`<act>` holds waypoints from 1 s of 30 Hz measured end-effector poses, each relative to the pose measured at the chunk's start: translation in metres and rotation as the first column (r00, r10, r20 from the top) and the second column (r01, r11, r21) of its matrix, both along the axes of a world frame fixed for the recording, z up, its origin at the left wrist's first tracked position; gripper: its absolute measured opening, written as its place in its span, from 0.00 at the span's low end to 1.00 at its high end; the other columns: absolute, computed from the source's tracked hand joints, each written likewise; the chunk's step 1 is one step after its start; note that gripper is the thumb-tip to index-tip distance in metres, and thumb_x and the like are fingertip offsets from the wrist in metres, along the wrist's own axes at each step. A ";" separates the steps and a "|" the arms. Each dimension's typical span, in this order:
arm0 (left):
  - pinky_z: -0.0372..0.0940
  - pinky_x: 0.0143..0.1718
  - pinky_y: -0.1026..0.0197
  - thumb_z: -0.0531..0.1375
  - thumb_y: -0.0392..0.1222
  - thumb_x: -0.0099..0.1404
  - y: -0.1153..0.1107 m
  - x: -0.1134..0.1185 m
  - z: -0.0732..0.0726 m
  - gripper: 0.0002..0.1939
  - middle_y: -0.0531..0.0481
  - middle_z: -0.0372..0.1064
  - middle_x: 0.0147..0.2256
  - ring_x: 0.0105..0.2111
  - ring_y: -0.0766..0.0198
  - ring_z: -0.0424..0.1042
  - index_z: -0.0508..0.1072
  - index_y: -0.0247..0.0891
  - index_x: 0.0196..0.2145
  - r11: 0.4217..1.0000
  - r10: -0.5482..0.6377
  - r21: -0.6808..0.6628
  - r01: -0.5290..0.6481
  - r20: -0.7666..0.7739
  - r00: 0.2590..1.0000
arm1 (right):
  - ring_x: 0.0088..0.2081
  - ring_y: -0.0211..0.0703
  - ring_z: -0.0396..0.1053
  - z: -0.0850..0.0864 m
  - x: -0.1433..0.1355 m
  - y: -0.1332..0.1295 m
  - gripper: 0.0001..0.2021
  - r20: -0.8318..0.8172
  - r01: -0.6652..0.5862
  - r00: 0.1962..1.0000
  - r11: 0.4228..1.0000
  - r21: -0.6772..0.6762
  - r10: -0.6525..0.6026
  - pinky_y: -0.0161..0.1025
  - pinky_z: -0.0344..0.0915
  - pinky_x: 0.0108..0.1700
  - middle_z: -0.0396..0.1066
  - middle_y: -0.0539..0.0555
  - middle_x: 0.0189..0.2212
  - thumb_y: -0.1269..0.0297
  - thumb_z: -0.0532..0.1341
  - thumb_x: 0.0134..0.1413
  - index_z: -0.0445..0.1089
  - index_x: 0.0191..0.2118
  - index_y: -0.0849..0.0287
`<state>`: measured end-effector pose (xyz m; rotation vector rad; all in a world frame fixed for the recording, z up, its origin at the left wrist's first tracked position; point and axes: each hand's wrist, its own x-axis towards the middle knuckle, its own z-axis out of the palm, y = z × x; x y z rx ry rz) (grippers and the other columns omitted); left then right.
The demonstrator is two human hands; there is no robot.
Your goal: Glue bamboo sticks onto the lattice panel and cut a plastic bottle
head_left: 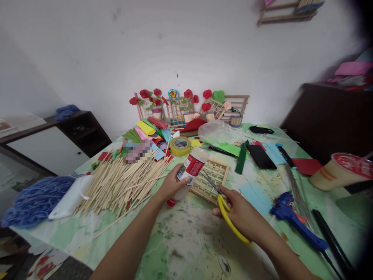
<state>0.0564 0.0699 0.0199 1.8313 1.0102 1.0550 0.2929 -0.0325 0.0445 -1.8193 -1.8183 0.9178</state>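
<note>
Many sticks (122, 182) near lattice (204, 196), left fingers (183, 181) around bottle (193, 165), right fingers (227, 191) around scissors (232, 227)

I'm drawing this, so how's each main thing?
Clear plastic bottle with red label: tilted in left hand, red cap lowest.
Yellow-handled metal scissors: held in right hand.
Pale wooden lattice: lying flat.
Thin wooden sticks: loosely heaped.
Round yellowish tape roll: lying flat.
Flat black phone: screen dark.
Blue plastic glue gun: lying down.
Pale cup with red top: covered.
</note>
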 end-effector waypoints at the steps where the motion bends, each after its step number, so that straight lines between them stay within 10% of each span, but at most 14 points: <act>1: 0.59 0.51 0.57 0.61 0.52 0.57 -0.001 -0.001 0.002 0.30 0.44 0.66 0.50 0.49 0.55 0.66 0.63 0.35 0.53 0.999 0.000 0.032 0.002 -0.042 0.999 | 0.46 0.53 0.66 0.001 0.000 0.000 0.36 -0.011 -0.003 1.000 1.000 -0.011 0.003 0.45 0.61 0.48 0.66 0.61 0.49 0.50 0.63 0.45 0.58 0.61 0.57; 12: 0.62 0.46 0.55 0.63 0.50 0.53 -0.009 0.002 0.010 0.32 0.44 0.69 0.48 0.44 0.53 0.69 0.61 0.38 0.54 0.986 0.117 0.152 -0.063 -0.377 0.919 | 0.37 0.51 0.71 0.010 0.003 0.000 0.24 -0.105 -0.070 0.992 0.997 -0.013 0.068 0.39 0.63 0.37 0.75 0.57 0.38 0.54 0.61 0.49 0.68 0.52 0.56; 30: 0.62 0.46 0.56 0.61 0.52 0.55 -0.007 0.007 0.002 0.28 0.44 0.69 0.47 0.44 0.55 0.69 0.65 0.34 0.50 0.989 0.113 -0.083 -0.120 -0.076 0.991 | 0.29 0.44 0.65 -0.005 0.002 0.006 0.30 -0.017 -0.029 0.999 1.000 0.004 0.029 0.37 0.57 0.31 0.69 0.54 0.30 0.53 0.64 0.46 0.65 0.56 0.56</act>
